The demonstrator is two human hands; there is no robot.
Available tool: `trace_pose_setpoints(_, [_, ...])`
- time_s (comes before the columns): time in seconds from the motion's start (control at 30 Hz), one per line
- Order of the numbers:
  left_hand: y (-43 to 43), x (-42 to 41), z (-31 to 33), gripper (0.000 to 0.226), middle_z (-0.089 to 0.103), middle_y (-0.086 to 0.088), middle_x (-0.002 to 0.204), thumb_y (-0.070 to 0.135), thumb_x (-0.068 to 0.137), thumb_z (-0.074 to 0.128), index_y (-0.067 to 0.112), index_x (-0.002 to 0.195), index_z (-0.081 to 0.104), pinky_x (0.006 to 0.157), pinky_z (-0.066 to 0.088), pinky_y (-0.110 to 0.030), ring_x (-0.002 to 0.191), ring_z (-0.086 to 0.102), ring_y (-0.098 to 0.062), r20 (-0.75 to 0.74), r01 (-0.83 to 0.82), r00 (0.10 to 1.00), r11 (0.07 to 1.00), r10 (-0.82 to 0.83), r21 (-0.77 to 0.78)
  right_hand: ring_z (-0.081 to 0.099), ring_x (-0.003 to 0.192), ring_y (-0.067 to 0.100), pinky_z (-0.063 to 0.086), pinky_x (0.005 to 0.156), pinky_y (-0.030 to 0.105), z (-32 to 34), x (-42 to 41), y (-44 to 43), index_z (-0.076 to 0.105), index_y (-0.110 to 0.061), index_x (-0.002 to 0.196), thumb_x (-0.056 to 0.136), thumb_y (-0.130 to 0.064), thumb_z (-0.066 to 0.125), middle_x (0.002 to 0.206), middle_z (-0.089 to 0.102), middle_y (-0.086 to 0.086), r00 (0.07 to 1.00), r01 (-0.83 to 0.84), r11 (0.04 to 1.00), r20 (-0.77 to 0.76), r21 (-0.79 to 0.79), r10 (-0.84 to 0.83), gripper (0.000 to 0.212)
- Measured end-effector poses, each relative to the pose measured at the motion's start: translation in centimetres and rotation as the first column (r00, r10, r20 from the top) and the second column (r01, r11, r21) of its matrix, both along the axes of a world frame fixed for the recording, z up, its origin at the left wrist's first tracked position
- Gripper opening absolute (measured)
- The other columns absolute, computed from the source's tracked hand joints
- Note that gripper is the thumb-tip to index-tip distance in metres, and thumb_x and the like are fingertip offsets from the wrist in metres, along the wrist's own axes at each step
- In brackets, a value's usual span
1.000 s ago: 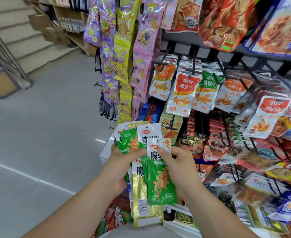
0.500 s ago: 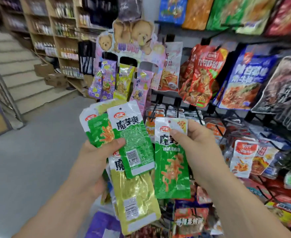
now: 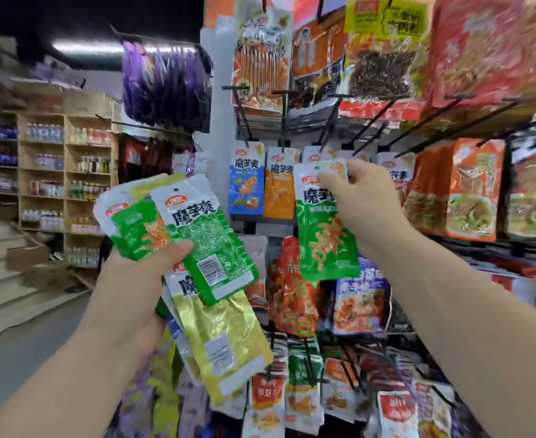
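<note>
While restocking the peg rack, pinching one green packet by its white top strip with right hand, thumb and fingers curled on that edge. Held up level with hanging blue packet and orange packet, just in front of that row, bottom end dangling free; likely so the hole end meets a black peg first. Cannot tell which peg is aimed at, nor see the hole under the fingertips. Gripping spare stock in left hand, lower and further left, well apart from the rack, thumb clamped across a fan of packets. Fanned, probably, to keep each one easy to peel off singly. On top, green packet turned back-side out, barcode showing; behind it, green front-facing packet; below, yellow packets poking out downward. Mixed colours in one grip, so judged as sorting by flavour onto matching pegs. Early in the job, going by how many remain in hand. Next: needs hole lined up with peg tip, then pushed back along it. Risk: loose fan slipping from left grip while busy with right.
</note>
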State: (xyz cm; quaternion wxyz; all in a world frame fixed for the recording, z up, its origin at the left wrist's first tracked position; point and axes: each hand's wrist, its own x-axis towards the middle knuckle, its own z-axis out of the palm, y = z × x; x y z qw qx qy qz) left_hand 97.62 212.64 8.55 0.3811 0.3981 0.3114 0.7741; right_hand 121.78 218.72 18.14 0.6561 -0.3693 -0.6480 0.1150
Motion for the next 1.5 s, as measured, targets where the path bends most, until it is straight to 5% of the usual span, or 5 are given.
trace_pose_setpoints(0.47, [5.2, 4.5, 5.1, 0.038, 0.079, -0.003, 0.112, 0.004, 0.086, 0.08, 0.018, 0.12, 0.071, 0.1, 0.054, -0.061, 0.106, 0.075, -0.031, -0.14, -0.018, 0.99, 0.992, 0.036, 0.125, 0.019, 0.045, 0.015, 0.016, 0.05, 0.029, 7.6, 1.1, 5.1, 0.03, -0.022, 0.055, 0.101, -0.023, 0.058, 0.04, 0.021, -0.013, 0.985, 0.151, 0.988, -0.095, 0.043, -0.147, 0.054])
trace_pose_setpoints(1.2, [7.5, 4.4, 5.5, 0.041, 0.08, 0.006, 0.107, 0.005, 0.085, 0.081, 0.019, 0.121, 0.068, 0.1, 0.049, -0.043, 0.105, 0.073, -0.017, -0.298, 0.007, 0.954, 0.996, 0.02, 0.089, 0.015, 0.048, 0.015, 0.019, 0.052, 0.029, 7.1, 1.7, 5.7, 0.036, -0.016, 0.056, 0.096, -0.02, 0.067, 0.046, 0.015, -0.009, 0.985, -0.03, 0.999, -0.171, 0.038, 0.036, 0.051])
trace_pose_setpoints(1.33, [7.5, 4.3, 5.5, 0.039, 0.08, 0.006, 0.106, 0.003, 0.086, 0.08, 0.02, 0.119, 0.068, 0.101, 0.05, -0.043, 0.103, 0.074, -0.016, -0.314, 0.007, 0.949, 0.996, 0.021, 0.089, 0.03, 0.053, 0.034, 0.053, 0.064, 0.057, 7.4, 1.1, 5.3, 0.048, 0.006, 0.065, 0.093, -0.015, 0.068, 0.057, 0.043, 0.017, 0.969, -0.042, 0.999, -0.242, 0.029, 0.048, 0.04])
trace_pose_setpoints(1.4, [7.4, 4.3, 5.4, 0.037, 0.08, 0.007, 0.105, 0.001, 0.087, 0.078, 0.021, 0.116, 0.068, 0.1, 0.05, -0.043, 0.102, 0.074, -0.015, -0.318, 0.009, 0.948, 0.995, 0.022, 0.095, 0.02, 0.064, 0.026, 0.029, 0.06, 0.036, 7.5, 1.3, 5.7, 0.042, -0.003, 0.058, 0.091, -0.013, 0.068, 0.057, 0.031, 0.007, 0.96, -0.046, 0.999, -0.279, -0.01, 0.042, 0.044])
trace_pose_setpoints(1.5, [7.3, 4.1, 5.4, 0.037, 0.08, 0.007, 0.103, 0.0, 0.087, 0.078, 0.022, 0.116, 0.068, 0.094, 0.051, -0.037, 0.096, 0.076, -0.011, -0.327, 0.021, 0.945, 0.994, 0.015, 0.106, 0.056, 0.069, 0.026, 0.035, 0.062, 0.036, 7.3, 1.7, 7.1, 0.062, -0.008, 0.07, 0.092, -0.018, 0.071, 0.069, 0.054, 0.017, 0.962, -0.043, 0.993, -0.273, -0.113, 0.011, 0.026])
